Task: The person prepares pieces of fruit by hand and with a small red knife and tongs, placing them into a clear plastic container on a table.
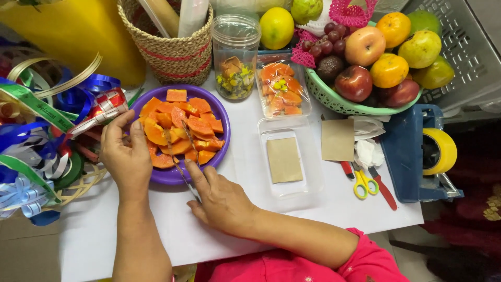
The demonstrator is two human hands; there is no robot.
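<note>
A purple plate (172, 176) at the table's left centre holds several orange papaya pieces (180, 128). My left hand (125, 154) rests on the plate's left rim, fingertips touching a papaya piece. My right hand (222, 201) grips thin metal tongs (180, 151) whose tips reach into the papaya pile. To the right lies an open clear plastic box (289, 159) with a brown paper liner. Behind it stands another clear box (282, 91) filled with papaya.
A green basket of fruit (339, 102) sits at back right, a clear jar (236, 52) and woven basket (172, 49) at back centre. Yellow scissors (362, 180), a brown paper square (337, 140) and a blue tape dispenser (417, 151) lie right. Ribbons (36, 130) crowd the left.
</note>
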